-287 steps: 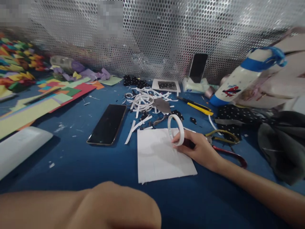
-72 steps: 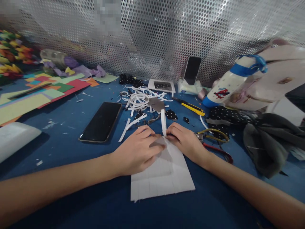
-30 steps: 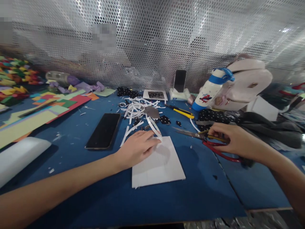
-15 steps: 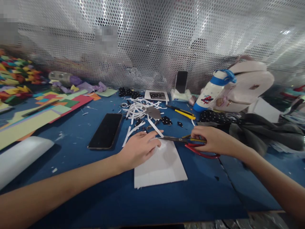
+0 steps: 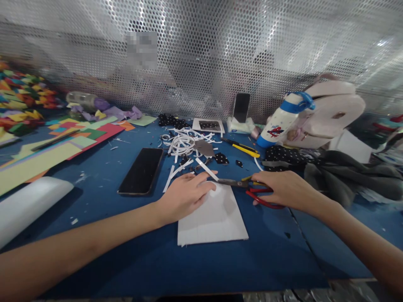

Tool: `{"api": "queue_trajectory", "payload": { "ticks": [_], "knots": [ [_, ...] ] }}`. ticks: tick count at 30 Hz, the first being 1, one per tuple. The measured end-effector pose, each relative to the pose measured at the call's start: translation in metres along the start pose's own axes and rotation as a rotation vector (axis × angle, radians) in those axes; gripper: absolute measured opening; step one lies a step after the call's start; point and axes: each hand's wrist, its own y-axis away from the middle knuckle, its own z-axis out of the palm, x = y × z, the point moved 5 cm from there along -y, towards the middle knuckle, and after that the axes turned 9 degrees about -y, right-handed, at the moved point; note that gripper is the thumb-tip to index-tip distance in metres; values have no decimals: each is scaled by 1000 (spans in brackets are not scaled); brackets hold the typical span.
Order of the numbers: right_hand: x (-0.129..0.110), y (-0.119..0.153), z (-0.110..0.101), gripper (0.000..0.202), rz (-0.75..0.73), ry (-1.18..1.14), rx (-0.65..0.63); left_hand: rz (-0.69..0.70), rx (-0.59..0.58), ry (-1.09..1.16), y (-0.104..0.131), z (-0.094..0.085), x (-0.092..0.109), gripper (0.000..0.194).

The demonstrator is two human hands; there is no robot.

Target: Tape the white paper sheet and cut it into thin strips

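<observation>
A white rectangular card (image 5: 217, 222) lies on the blue table in front of me. My left hand (image 5: 189, 195) is over its far left part, index finger and thumb closed around the far edge. By those fingertips a narrow white paper strip (image 5: 206, 168) slants up and away to the left. My right hand (image 5: 280, 186) grips scissors (image 5: 234, 183) with red and yellow handles. Their dark blades point left, tips at the card's far edge beside my left fingers. How far the blades are apart is hard to make out.
Beyond my hands lie curled paper strips (image 5: 182, 144) and a yellow cutter knife (image 5: 245, 150). A black phone (image 5: 141, 171) is at left, near coloured paper sheets (image 5: 63, 147). To the right are a bottle (image 5: 280, 121), grey cloth (image 5: 340, 172) and a pale backpack (image 5: 333, 113).
The scissors and my right hand have shifted slightly, with the fingers changing a little on the handles. My left hand stays on the card. The whole view has moved a little.
</observation>
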Motion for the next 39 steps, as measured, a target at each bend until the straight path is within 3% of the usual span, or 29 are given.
{"api": "queue_trajectory", "payload": {
  "ticks": [3, 7, 13, 22, 39],
  "knots": [
    [-1, 5, 1, 56, -22, 58, 38, 0, 1, -1, 0, 0, 0, 28],
    [2, 11, 1, 71, -64, 84, 88, -3, 9, -7, 1, 2, 0, 28],
    [9, 18, -1, 64, -35, -35, 17, -15, 19, -29, 1, 2, 0, 34],
    [12, 8, 2, 71, -30, 16, 29, 2, -18, -26, 0, 4, 0, 42],
    [12, 2, 5, 73, -33, -124, -49, -23, -76, 189, -2, 9, -5, 51]
  ]
}}
